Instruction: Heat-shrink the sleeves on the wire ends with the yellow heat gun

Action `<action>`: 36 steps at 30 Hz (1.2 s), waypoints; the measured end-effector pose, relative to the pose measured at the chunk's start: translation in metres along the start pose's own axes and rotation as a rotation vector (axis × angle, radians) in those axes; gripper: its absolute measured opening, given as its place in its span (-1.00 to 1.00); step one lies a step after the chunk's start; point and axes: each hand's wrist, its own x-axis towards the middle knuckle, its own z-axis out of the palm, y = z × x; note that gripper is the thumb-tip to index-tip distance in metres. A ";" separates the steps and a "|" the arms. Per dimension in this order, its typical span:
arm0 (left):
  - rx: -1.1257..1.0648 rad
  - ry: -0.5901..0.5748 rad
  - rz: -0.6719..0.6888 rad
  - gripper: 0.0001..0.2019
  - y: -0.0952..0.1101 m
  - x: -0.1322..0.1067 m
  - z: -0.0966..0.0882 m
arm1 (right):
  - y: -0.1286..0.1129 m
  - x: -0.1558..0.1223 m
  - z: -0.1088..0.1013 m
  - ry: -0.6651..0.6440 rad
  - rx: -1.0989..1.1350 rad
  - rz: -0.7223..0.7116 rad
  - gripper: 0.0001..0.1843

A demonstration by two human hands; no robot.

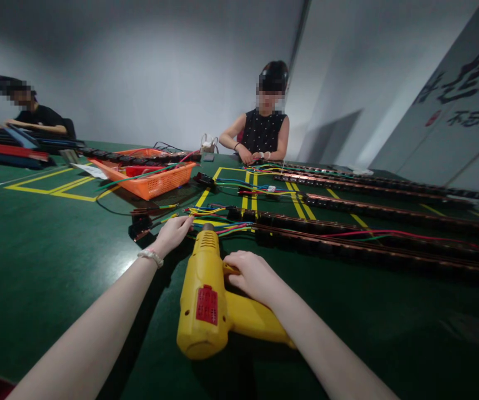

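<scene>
My right hand (253,273) is wrapped around the handle of a yellow heat gun (203,289). Its short metal nozzle points away from me, toward a bundle of coloured wires (233,228). Just left of the nozzle, my left hand (174,235) is closed with its fingertips at the wire ends; exactly which wires it pinches is partly hidden. These wires run right into a long dark bar with copper-coloured strips (331,238). Beside my left hand, a small black connector piece (140,225) lies on the green table (76,250).
An orange basket (156,183) with wires and red items stands at the back left. More long bars (389,210) with coloured wires lie across the right side. Yellow tape lines (72,197) mark the table. One person (265,133) sits opposite, another (41,118) far left.
</scene>
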 end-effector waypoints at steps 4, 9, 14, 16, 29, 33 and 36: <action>-0.025 -0.009 0.012 -0.45 -0.002 0.001 0.000 | -0.012 0.012 0.007 0.003 -0.014 -0.023 -0.94; -0.056 0.015 0.031 -0.44 -0.007 0.003 0.000 | -0.021 0.021 0.012 0.007 -0.023 -0.050 -0.94; -0.058 0.013 0.031 -0.44 -0.010 0.005 0.000 | -0.020 0.023 0.014 0.002 -0.032 -0.061 -0.92; -0.058 0.012 0.033 -0.45 -0.010 0.005 0.000 | -0.018 0.023 0.013 -0.001 -0.032 -0.067 -0.91; -0.087 -0.057 0.079 -0.52 0.000 -0.002 -0.004 | 0.001 0.000 -0.002 -0.008 -0.012 0.028 -0.87; -0.065 -0.037 0.104 -0.57 0.002 -0.003 -0.005 | 0.019 -0.019 -0.012 -0.006 0.008 0.085 -0.84; -0.056 -0.028 0.130 -0.60 0.004 -0.004 -0.006 | 0.032 -0.034 -0.019 -0.001 0.014 0.116 -0.85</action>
